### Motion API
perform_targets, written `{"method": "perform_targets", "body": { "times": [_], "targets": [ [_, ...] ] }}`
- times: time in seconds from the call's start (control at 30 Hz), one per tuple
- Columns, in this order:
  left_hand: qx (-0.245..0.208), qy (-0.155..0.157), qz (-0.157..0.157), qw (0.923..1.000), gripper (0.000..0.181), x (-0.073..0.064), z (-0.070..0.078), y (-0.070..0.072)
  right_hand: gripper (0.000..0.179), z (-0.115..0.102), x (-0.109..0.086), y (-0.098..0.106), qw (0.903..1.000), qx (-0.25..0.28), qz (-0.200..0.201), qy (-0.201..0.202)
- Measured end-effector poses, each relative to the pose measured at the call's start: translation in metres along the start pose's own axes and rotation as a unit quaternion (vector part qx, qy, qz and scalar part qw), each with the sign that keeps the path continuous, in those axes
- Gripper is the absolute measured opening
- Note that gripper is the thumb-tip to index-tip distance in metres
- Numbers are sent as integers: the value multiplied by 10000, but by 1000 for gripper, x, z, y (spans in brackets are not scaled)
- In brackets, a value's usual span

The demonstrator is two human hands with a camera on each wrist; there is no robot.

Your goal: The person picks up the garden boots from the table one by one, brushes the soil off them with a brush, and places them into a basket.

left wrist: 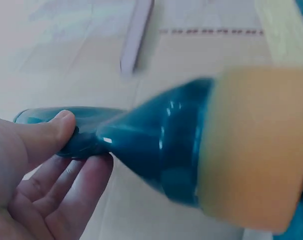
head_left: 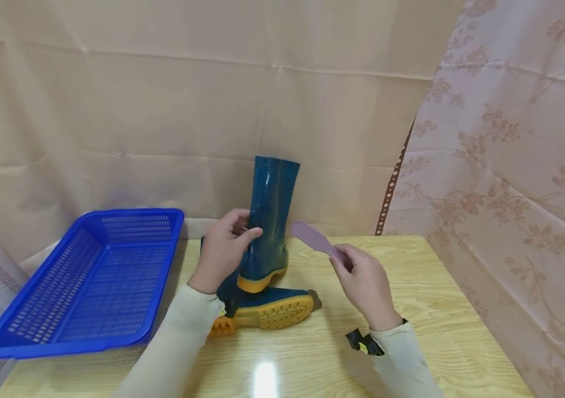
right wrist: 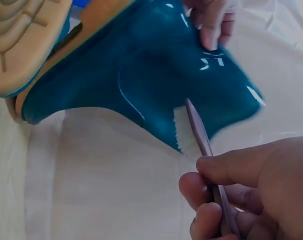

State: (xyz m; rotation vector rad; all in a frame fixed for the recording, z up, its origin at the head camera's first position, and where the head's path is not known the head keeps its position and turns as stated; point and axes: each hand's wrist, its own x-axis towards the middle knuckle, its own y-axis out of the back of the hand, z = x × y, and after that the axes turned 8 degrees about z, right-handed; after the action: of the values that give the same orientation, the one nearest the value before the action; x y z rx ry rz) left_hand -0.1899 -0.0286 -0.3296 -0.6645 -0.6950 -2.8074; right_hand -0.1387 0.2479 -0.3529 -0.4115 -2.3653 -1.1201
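Note:
My left hand (head_left: 223, 249) grips the shaft of a teal rubber boot (head_left: 270, 215), thumb on the near side. The boot is held up with its opening at the top and its yellow sole down. In my right hand (head_left: 364, 284) I pinch the handle of a mauve brush (head_left: 312, 237), its head close to the boot's right side. White bristles (right wrist: 184, 131) face the boot in the right wrist view; whether they touch it I cannot tell. Below, a second teal boot (head_left: 284, 313) lies on its side, its yellow tread towards me, partly hidden by the left wrist.
A blue plastic basket (head_left: 160, 287) with perforated walls stands at the left of the wood-patterned table (head_left: 441, 309). Beige cloth (head_left: 203, 105) hangs behind the table, and flowered pink cloth (head_left: 521, 182) hangs along the right side.

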Motion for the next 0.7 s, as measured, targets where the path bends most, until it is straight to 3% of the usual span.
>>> {"method": "perform_targets", "body": {
  "times": [0.1,0.3,0.43,0.57,0.7],
  "targets": [
    [86,-151,-87,9998,33,-13,8,-14,18,5,1,-2,9999,-54,-50,-142],
    [81,-41,-191,9998,35,-31,19,-34,18,12,2,-7,9992,-69,-135,-368],
    [27,11,-297,9996,38,-35,17,-34,18,13,1,-9,9987,-51,-204,-460],
    [-202,278,-479,9983,40,-35,7,-27,18,12,2,-9,9988,15,-225,-429],
    [-352,409,-362,9979,35,-32,-1,-19,18,11,4,-10,9991,28,-227,-346]
  ]
}}
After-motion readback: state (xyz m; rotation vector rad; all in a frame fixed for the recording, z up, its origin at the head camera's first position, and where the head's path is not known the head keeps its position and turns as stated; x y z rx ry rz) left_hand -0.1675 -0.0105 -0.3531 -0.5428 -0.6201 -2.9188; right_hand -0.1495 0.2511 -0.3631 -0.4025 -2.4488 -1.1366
